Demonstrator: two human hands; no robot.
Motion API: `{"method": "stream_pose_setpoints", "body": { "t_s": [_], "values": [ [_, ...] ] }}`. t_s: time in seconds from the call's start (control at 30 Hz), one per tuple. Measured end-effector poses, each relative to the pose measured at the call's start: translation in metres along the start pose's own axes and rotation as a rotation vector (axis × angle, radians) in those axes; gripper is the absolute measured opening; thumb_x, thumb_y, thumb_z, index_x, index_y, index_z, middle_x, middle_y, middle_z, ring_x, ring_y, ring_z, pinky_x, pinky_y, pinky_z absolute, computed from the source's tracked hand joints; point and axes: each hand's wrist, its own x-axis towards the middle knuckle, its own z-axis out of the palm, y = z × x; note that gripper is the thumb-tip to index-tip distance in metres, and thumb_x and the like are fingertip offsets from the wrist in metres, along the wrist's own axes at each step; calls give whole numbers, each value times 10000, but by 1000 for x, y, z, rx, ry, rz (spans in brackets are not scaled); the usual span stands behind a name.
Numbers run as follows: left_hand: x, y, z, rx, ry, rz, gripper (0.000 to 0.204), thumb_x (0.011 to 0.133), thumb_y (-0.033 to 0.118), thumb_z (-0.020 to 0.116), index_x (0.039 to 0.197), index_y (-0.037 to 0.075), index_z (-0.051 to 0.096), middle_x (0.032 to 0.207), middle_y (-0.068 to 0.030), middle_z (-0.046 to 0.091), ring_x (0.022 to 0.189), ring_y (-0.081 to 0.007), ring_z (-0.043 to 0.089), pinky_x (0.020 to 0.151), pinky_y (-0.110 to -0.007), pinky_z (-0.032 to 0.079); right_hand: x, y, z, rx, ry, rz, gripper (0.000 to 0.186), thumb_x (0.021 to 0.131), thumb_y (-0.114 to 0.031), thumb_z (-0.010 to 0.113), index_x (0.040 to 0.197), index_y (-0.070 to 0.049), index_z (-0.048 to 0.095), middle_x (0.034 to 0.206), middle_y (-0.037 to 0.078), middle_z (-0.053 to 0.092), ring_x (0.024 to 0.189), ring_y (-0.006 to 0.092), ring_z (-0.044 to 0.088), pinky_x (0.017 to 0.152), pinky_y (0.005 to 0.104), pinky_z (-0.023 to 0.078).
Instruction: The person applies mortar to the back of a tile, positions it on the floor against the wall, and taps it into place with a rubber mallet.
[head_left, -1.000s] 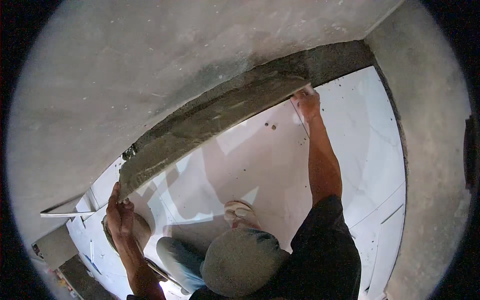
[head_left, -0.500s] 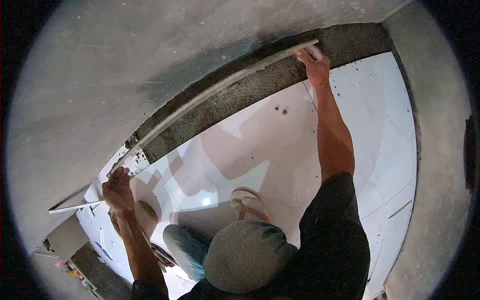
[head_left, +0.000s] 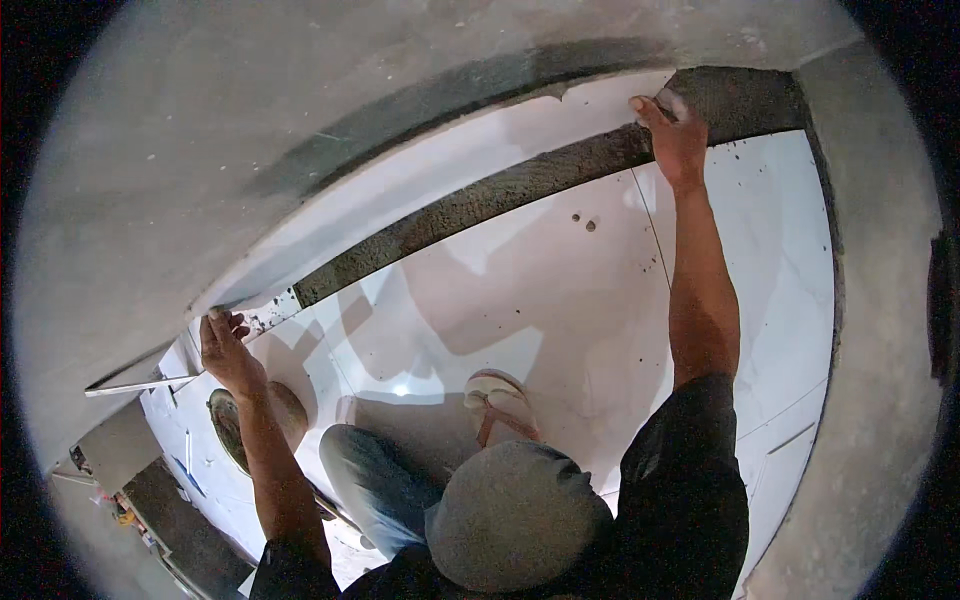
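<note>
A long, narrow white tile strip (head_left: 430, 165) spans between my two hands along the grey wall, its pale face turned toward me. My left hand (head_left: 230, 355) pinches its near left end. The far right end is gripped by my right hand (head_left: 680, 140), with the thumb showing at the edge. Beneath and beside the strip runs a band of wet grey mortar (head_left: 450, 212), partly covered by it. Large white floor tiles (head_left: 450, 300) border the mortar on my side. Whether the strip touches the mortar I cannot tell.
Two small lumps (head_left: 583, 222) lie on the tiles among scattered crumbs. My sandalled foot (head_left: 500, 405) stands on the tiles. A thin metal bar (head_left: 140, 385) angles out by the left wall. A bare grey wall (head_left: 885, 250) rises at right.
The strip has turned from nearly edge-on to showing its white face and now lies against the wall side. My right hand has shifted slightly right and down; my left hand has moved up.
</note>
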Motion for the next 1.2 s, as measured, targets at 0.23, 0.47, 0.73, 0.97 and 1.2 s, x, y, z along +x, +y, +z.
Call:
{"method": "stream_pose_setpoints", "body": {
  "t_s": [0.23,0.47,0.73,0.97,1.2],
  "values": [
    [-8,-29,8,67,65,-144,381,953,354,500,1048,11,633,840,-52,622,749,-133,557,629,-271,463,0,-14,-16,-97,-122,-22,446,767,-391,746,993,-14,666,858,69,657,762,131,601,714,285,503],
    [-11,-66,16,-156,-21,-425,306,905,335,582,956,41,647,826,-22,624,713,-114,543,638,-277,447,3,-9,-12,-424,-165,-68,499,743,-509,711,843,-21,681,688,124,623,652,222,591,672,356,476],
    [6,-109,43,330,-235,-454,347,875,293,621,836,-51,648,748,-38,609,661,-144,503,619,-320,425,8,26,-14,-534,-279,-33,518,717,-508,740,667,-25,559,580,12,501,553,136,435,533,303,398],
    [33,-179,51,729,-441,68,379,901,371,552,874,3,640,775,-71,633,665,-175,552,608,-373,447,35,28,14,-822,-471,131,605,698,-637,679,648,-43,574,580,55,527,621,187,494,623,373,421],
    [73,-189,87,1046,-592,277,213,838,250,601,868,50,667,791,-92,655,730,-216,630,653,-350,498,69,78,32,-794,-218,94,665,667,-675,679,583,-23,579,572,80,545,538,235,512,569,407,420]
  ]
}}
